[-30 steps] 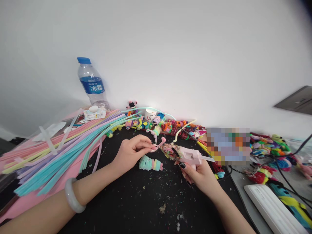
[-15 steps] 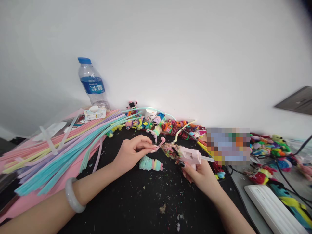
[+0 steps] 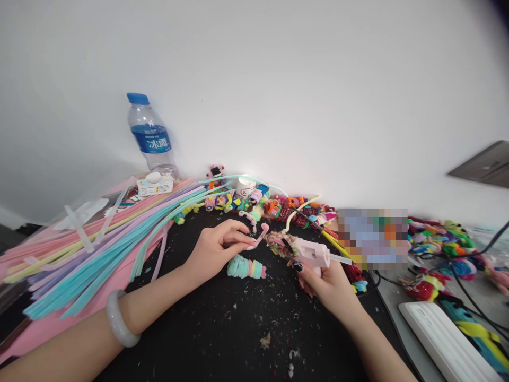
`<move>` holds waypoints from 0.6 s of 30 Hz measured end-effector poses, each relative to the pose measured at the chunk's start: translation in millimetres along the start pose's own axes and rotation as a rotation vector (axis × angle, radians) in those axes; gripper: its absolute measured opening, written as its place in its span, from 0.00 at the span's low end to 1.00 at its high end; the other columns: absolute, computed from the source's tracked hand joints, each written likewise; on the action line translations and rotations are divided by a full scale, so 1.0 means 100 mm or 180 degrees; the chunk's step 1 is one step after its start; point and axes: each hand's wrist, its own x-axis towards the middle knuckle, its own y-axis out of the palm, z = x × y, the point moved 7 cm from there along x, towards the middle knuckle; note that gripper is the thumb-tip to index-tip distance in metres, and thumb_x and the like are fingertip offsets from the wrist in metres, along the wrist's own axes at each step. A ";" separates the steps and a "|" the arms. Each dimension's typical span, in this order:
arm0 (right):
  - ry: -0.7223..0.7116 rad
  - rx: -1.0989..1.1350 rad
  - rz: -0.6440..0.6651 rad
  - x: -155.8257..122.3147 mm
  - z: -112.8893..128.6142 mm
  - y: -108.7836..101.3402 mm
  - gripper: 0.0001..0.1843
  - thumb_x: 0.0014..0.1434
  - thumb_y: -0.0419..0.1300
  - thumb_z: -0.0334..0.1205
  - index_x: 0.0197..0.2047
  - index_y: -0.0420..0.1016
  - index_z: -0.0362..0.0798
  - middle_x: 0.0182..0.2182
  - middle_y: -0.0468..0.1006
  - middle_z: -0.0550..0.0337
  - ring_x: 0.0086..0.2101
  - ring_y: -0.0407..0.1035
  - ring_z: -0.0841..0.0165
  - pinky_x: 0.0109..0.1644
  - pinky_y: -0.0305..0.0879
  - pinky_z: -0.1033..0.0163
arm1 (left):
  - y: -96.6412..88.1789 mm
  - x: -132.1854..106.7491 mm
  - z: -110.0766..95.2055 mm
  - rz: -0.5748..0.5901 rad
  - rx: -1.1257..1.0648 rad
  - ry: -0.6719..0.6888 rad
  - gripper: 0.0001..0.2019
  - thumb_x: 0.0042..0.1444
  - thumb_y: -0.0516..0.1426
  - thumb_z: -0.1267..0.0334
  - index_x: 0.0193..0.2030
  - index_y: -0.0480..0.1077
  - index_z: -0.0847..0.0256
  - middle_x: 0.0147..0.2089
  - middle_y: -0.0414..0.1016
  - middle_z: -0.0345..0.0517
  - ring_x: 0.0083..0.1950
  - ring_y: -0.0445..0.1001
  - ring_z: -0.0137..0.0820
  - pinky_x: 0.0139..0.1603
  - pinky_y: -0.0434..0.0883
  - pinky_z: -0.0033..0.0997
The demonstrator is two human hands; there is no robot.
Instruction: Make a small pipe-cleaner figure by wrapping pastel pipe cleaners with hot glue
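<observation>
Between thumb and fingertips my left hand [image 3: 222, 245] pinches a short pink pipe cleaner [image 3: 262, 233] whose upper end is bent over. My right hand [image 3: 324, 284] is wrapped round the grip of a pale pink hot glue gun [image 3: 312, 252], with a clear glue stick poking out of its back. Coloured fuzz crusts the gun's front, and its tip points left, very close to the pink pipe cleaner; whether they touch I cannot tell. Just below my left fingertips, a coiled mint, yellow and pink pipe-cleaner piece [image 3: 245, 267] lies on the black mat [image 3: 222, 329].
Bundled pastel pipe cleaners [image 3: 99, 254] spread across the left side. A water bottle [image 3: 150, 132] stands by the wall behind them. Several small pipe-cleaner figures [image 3: 278, 207] line the back, near a white paper cup [image 3: 245, 185]. At right lie black cables and a white power strip [image 3: 445, 339].
The glue gun has shifted very slightly right, its tip still close to the pink pipe cleaner. My left hand keeps its pinch, almost unmoved.
</observation>
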 end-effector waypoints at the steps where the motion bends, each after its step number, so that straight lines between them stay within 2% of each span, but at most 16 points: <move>1: -0.0011 -0.0003 -0.0007 0.00 0.00 0.00 0.19 0.58 0.53 0.52 0.23 0.64 0.46 0.14 0.65 0.63 0.16 0.58 0.73 0.18 0.53 0.68 | 0.00 0.00 0.00 0.0008 -0.0012 -0.0017 0.07 0.52 0.60 0.66 0.37 0.66 0.59 0.34 0.82 0.43 0.39 0.81 0.36 0.41 0.76 0.29; 7: -0.0021 0.0089 -0.0050 -0.02 0.01 -0.02 0.18 0.58 0.54 0.51 0.24 0.65 0.46 0.14 0.65 0.63 0.16 0.58 0.73 0.19 0.54 0.68 | 0.01 0.00 0.00 0.0050 -0.0061 -0.0046 0.08 0.52 0.60 0.64 0.38 0.66 0.59 0.34 0.82 0.44 0.39 0.80 0.37 0.41 0.77 0.32; 18: -0.0055 0.0009 -0.0101 -0.02 0.05 -0.04 0.20 0.59 0.53 0.50 0.21 0.63 0.47 0.13 0.64 0.63 0.16 0.58 0.72 0.19 0.53 0.68 | 0.02 -0.01 0.03 0.0090 -0.0140 -0.0081 0.09 0.53 0.60 0.66 0.39 0.66 0.59 0.35 0.82 0.43 0.40 0.80 0.35 0.41 0.76 0.30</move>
